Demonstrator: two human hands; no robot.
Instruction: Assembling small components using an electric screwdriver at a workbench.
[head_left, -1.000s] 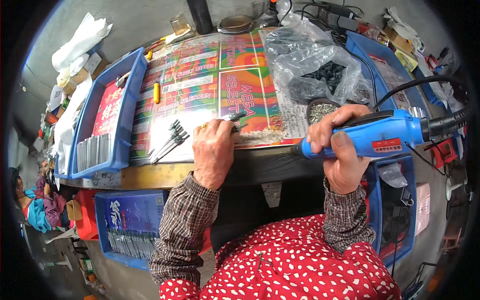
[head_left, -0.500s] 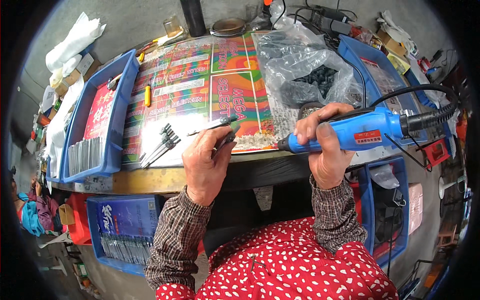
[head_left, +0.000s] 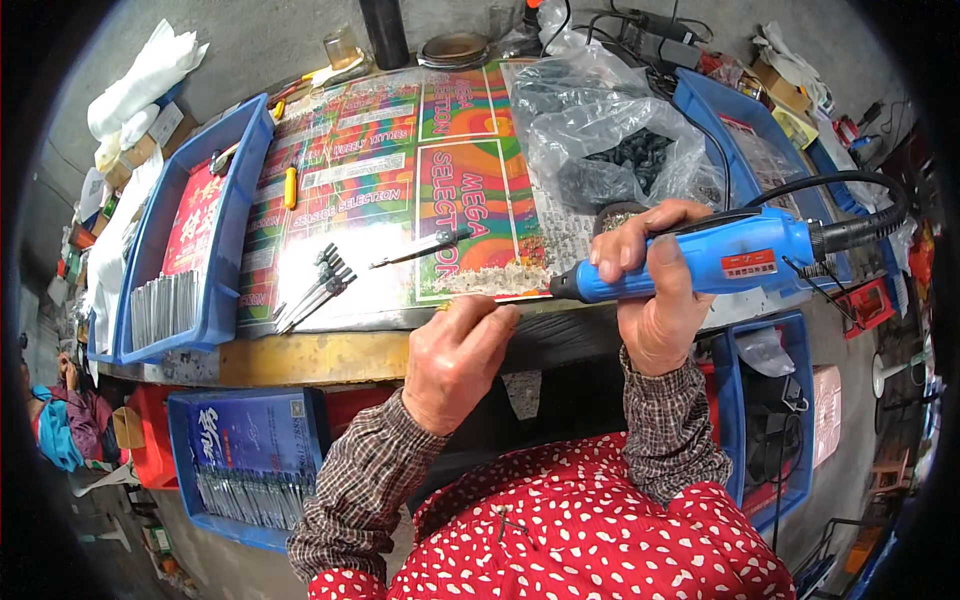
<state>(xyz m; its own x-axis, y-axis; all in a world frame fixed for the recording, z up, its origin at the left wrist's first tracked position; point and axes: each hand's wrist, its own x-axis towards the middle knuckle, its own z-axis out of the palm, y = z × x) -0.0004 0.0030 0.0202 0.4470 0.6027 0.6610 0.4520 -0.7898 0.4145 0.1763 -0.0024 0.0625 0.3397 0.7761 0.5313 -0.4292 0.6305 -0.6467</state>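
Person is wearing a red top or apron (head_left: 600, 530) with small white speckles over a long-sleeved shirt in a brown-and-white check. Sleeves are reaching down to both wrists, cuffs closed. A ring is showing on the left hand (head_left: 455, 360); right hand (head_left: 655, 300) is showing bare.
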